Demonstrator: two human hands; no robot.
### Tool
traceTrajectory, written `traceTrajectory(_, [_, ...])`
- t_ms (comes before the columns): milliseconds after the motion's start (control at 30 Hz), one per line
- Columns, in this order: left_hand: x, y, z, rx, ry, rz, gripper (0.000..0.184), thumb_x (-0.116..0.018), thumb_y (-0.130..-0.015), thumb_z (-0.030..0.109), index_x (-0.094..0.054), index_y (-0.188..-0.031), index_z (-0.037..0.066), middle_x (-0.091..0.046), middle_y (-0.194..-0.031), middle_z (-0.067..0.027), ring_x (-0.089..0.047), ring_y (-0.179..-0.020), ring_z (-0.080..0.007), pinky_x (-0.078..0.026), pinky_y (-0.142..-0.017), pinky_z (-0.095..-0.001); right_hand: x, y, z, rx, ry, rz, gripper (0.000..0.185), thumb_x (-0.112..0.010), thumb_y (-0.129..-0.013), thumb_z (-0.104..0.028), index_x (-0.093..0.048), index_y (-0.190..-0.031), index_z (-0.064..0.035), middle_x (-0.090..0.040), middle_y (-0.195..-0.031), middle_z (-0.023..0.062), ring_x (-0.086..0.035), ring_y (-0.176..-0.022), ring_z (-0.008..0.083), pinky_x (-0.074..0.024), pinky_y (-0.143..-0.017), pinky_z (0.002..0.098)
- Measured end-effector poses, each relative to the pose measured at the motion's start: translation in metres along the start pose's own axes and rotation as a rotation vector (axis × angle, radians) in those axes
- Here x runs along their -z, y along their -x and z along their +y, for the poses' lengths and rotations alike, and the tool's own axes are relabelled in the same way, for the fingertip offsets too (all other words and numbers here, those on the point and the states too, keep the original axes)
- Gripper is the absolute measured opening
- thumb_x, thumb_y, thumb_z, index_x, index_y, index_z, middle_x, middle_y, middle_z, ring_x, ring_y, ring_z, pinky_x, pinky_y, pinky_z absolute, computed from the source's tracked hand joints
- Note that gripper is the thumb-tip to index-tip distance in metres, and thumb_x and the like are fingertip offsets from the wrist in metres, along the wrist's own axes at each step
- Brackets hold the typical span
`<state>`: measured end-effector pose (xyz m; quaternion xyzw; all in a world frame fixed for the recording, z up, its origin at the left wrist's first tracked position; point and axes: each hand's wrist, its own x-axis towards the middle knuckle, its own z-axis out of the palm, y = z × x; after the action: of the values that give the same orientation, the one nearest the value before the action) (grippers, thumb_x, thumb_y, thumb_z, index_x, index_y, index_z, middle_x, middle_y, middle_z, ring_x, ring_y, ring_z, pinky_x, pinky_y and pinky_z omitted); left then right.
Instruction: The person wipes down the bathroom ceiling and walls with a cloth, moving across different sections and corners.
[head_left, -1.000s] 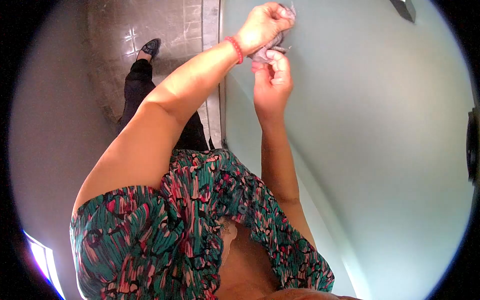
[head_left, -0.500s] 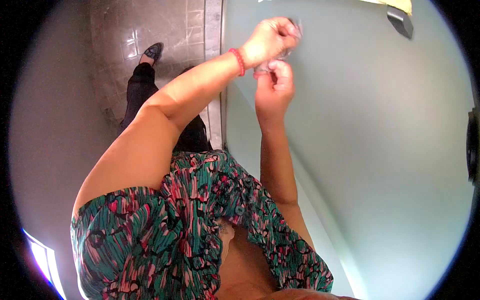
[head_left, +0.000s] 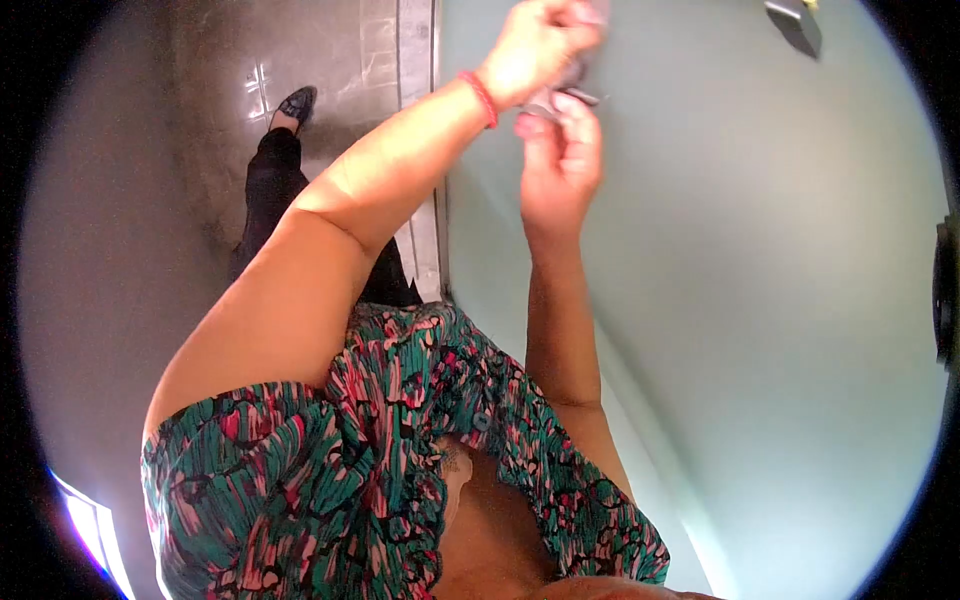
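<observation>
My left hand [head_left: 540,50], with a red beaded bracelet [head_left: 478,98] at its wrist, is at the top of the view with its fingers pinched together. Just below it my right hand [head_left: 562,165] is raised, thumb and fingertips pressed together. Between the two hands shows a thin greyish, partly see-through piece [head_left: 575,76], like crumpled film. Both hands appear to grip it, the right at its lower end. Fingers cover much of it and motion smears the rest, so its exact kind is unclear.
Behind the hands spreads a smooth pale green surface [head_left: 760,280]. A dark grey block [head_left: 797,28] sits at its top right, and a black object [head_left: 944,290] at the right edge. Shiny tiled floor [head_left: 345,60] lies upper left, with a dark shoe [head_left: 298,103] on it.
Both hands have shifted slightly upward in view, the right one also a little rightward. The grey block and yellow item at top right sit higher, the yellow nearly out of frame.
</observation>
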<state>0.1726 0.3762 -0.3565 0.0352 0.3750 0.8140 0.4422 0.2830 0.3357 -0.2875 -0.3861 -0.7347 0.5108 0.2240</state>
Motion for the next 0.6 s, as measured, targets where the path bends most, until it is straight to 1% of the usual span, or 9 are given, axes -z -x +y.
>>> traceTrajectory(67, [0.017, -0.012, -0.016, -0.078, 0.031, 0.031, 0.009, -0.055, -0.08, -0.002, -0.058, -0.084, 0.005, -0.054, -0.067, 0.0016, -0.047, -0.056, -0.0055, -0.039, -0.048, -0.0201, -0.01, -0.004, 0.007, -0.069, -0.025, -0.05, 0.019, -0.051, -0.089, -0.001, -0.048, -0.106, 0.0035, -0.056, -0.094, 0.008, -0.057, -0.079, 0.0123, -0.0489, -0.073, 0.0266])
traceTrajectory(133, [0.011, 0.0, 0.003, 0.051, -0.144, 0.041, 0.011, -0.065, -0.077, 0.003, -0.061, -0.087, 0.005, -0.061, -0.08, 0.0015, -0.055, -0.076, -0.0062, -0.046, -0.071, -0.022, -0.012, -0.009, -0.002, -0.087, -0.096, 0.029, 0.018, -0.053, -0.088, -0.002, -0.048, -0.104, 0.0031, -0.056, -0.087, 0.0067, -0.057, -0.075, 0.0116, -0.0487, -0.071, 0.0256])
traceTrajectory(200, [-0.013, 0.02, 0.024, -0.041, -0.23, -0.128, 0.009, -0.064, -0.077, 0.003, -0.061, -0.086, 0.004, -0.062, -0.08, 0.0007, -0.056, -0.076, -0.0066, -0.047, -0.072, -0.0227, -0.009, -0.008, -0.017, -0.114, -0.229, 0.211, 0.018, -0.052, -0.089, -0.006, -0.047, -0.103, 0.0037, -0.056, -0.081, 0.0064, -0.057, -0.068, 0.0111, -0.0491, -0.066, 0.0255])
traceTrajectory(267, [-0.02, 0.015, 0.025, -0.033, -0.174, -0.141, 0.009, -0.065, -0.077, 0.007, -0.061, -0.085, 0.005, -0.063, -0.083, -0.0008, -0.056, -0.079, -0.0072, -0.046, -0.073, -0.0218, 0.0, -0.009, -0.023, -0.107, -0.144, 0.172, 0.023, -0.047, -0.093, -0.013, -0.048, -0.108, 0.0039, -0.055, -0.097, 0.011, -0.059, -0.08, 0.018, -0.0523, -0.067, 0.0319])
traceTrajectory(333, [-0.019, 0.006, 0.023, -0.02, 0.145, -0.075, 0.009, -0.054, -0.08, -0.003, -0.058, -0.082, 0.005, -0.054, -0.067, 0.0014, -0.046, -0.053, -0.0053, -0.037, -0.046, -0.0194, -0.011, -0.014, -0.021, -0.137, -0.275, 0.14, 0.028, -0.047, -0.094, -0.015, -0.046, -0.114, 0.0049, -0.055, -0.101, 0.0121, -0.058, -0.083, 0.0186, -0.0524, -0.07, 0.0332])
traceTrajectory(400, [-0.004, -0.007, 0.03, 0.085, 0.141, -0.019, 0.009, -0.053, -0.079, -0.003, -0.056, -0.081, 0.005, -0.056, -0.068, 0.0002, -0.043, -0.048, -0.0041, -0.033, -0.041, -0.0182, -0.026, -0.022, -0.023, -0.181, -0.336, 0.089, 0.034, -0.047, -0.093, -0.014, -0.041, -0.121, 0.0039, -0.054, -0.102, 0.0126, -0.059, -0.084, 0.0188, -0.052, -0.075, 0.0335])
traceTrajectory(467, [-0.003, -0.004, 0.028, 0.103, 0.09, -0.018, 0.01, -0.054, -0.078, -0.004, -0.057, -0.079, 0.005, -0.056, -0.068, 0.0005, -0.046, -0.051, -0.0044, -0.036, -0.044, -0.0188, -0.029, -0.023, -0.018, -0.182, -0.265, 0.111, 0.036, -0.05, -0.092, -0.013, -0.04, -0.123, 0.0028, -0.056, -0.1, 0.0125, -0.06, -0.081, 0.0179, -0.0526, -0.073, 0.0314])
traceTrajectory(533, [-0.009, -0.005, 0.023, -0.107, -0.058, -0.061, 0.011, -0.054, -0.077, -0.005, -0.058, -0.079, 0.005, -0.057, -0.069, 0.0005, -0.049, -0.056, -0.0048, -0.039, -0.049, -0.0194, -0.024, -0.024, -0.015, -0.165, -0.29, 0.136, 0.038, -0.051, -0.091, -0.013, -0.039, -0.124, 0.0023, -0.056, -0.099, 0.0125, -0.06, -0.08, 0.0178, -0.0529, -0.071, 0.0302])
traceTrajectory(600, [-0.007, 0.001, 0.016, 0.097, -0.177, -0.132, 0.012, -0.056, -0.077, -0.005, -0.058, -0.082, 0.005, -0.059, -0.076, -0.0012, -0.053, -0.068, -0.0072, -0.044, -0.06, -0.0199, -0.013, -0.02, -0.013, -0.189, -0.302, 0.157, 0.044, -0.055, -0.09, -0.013, -0.036, -0.127, 0.0002, -0.057, -0.097, 0.0139, -0.062, -0.078, 0.02, -0.0536, -0.069, 0.0299])
